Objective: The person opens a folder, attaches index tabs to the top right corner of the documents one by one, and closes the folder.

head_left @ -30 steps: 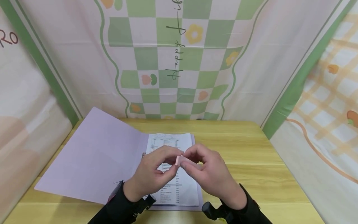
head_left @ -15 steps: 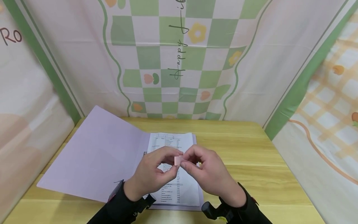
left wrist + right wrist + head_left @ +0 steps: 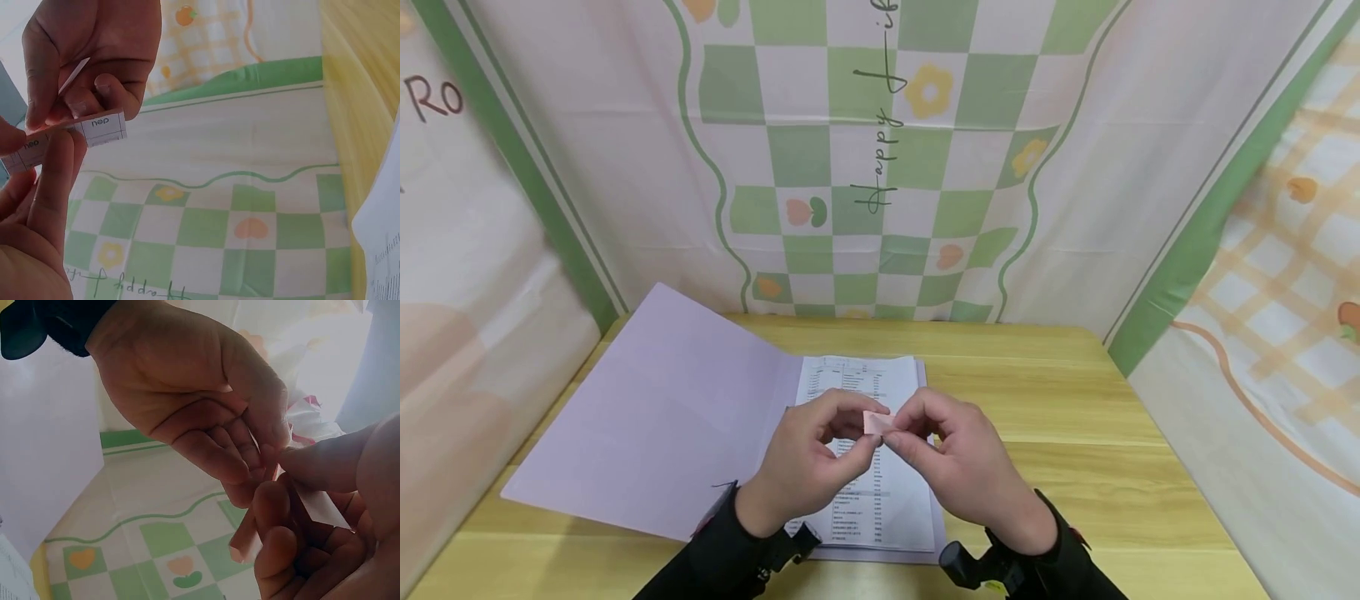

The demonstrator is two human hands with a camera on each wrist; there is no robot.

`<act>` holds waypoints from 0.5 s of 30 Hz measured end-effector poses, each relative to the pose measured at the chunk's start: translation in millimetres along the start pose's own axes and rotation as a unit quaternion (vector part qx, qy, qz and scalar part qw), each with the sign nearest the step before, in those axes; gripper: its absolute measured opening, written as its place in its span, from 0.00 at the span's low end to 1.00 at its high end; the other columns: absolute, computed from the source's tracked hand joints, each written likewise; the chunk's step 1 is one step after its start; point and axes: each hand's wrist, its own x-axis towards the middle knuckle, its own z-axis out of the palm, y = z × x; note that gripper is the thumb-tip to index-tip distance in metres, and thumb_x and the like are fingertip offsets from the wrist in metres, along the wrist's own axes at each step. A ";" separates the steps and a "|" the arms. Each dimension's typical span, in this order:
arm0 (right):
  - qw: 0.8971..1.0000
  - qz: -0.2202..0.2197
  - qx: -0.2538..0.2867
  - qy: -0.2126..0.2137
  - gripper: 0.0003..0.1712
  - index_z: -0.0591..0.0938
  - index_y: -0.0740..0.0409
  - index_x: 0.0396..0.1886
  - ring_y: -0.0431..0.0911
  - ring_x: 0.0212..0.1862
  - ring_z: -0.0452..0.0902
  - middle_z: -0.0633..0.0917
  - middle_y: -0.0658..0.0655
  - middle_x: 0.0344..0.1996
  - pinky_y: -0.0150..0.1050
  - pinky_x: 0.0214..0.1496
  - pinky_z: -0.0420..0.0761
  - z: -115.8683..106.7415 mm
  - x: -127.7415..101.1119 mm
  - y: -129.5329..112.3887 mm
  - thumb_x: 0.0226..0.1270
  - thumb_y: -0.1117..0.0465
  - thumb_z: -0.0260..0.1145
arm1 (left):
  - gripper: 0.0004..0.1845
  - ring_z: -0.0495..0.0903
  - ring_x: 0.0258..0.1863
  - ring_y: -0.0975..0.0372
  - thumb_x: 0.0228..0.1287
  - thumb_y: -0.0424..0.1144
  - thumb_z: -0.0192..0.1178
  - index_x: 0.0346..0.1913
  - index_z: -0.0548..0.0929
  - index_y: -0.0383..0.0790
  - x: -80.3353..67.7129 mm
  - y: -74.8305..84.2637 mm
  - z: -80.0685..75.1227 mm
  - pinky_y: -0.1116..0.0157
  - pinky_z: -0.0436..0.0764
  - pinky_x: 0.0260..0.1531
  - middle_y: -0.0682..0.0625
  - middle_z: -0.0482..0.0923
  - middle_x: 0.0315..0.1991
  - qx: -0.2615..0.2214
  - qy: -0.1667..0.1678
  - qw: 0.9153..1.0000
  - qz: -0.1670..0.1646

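1. Gripping the pink paper strip (image 3: 874,422), the left hand (image 3: 812,454) and right hand (image 3: 964,458) both pinch it with curled fingers above the lilac folder (image 3: 655,425).
2. Printed pages (image 3: 895,504) lie on the folder's right half.
3. The step seems to be peeling the strip apart; continuing likely calls for steady left fingers and a gentle right pull.

Free passage: over the desk (image 3: 1060,417) to the right of the folder (image 3: 647,425). Obstructions: the folder's open cover occupies the left side; patterned cloth (image 3: 865,158) bounds the rear and both sides; left hand (image 3: 805,467) and right hand (image 3: 958,467) block overhead access to the printed sheets (image 3: 895,512).
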 end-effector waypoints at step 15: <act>0.999 -0.021 0.001 0.028 0.09 0.81 0.47 0.35 0.42 0.26 0.73 0.81 0.44 0.29 0.37 0.27 0.73 -4.5 -4.8 -2.2 0.67 0.67 0.68 | 0.14 0.84 0.35 0.57 0.64 0.21 0.60 0.50 0.76 0.34 -1.6 3.7 -1.4 0.61 0.84 0.34 0.45 0.82 0.41 -0.054 0.038 0.994 -0.084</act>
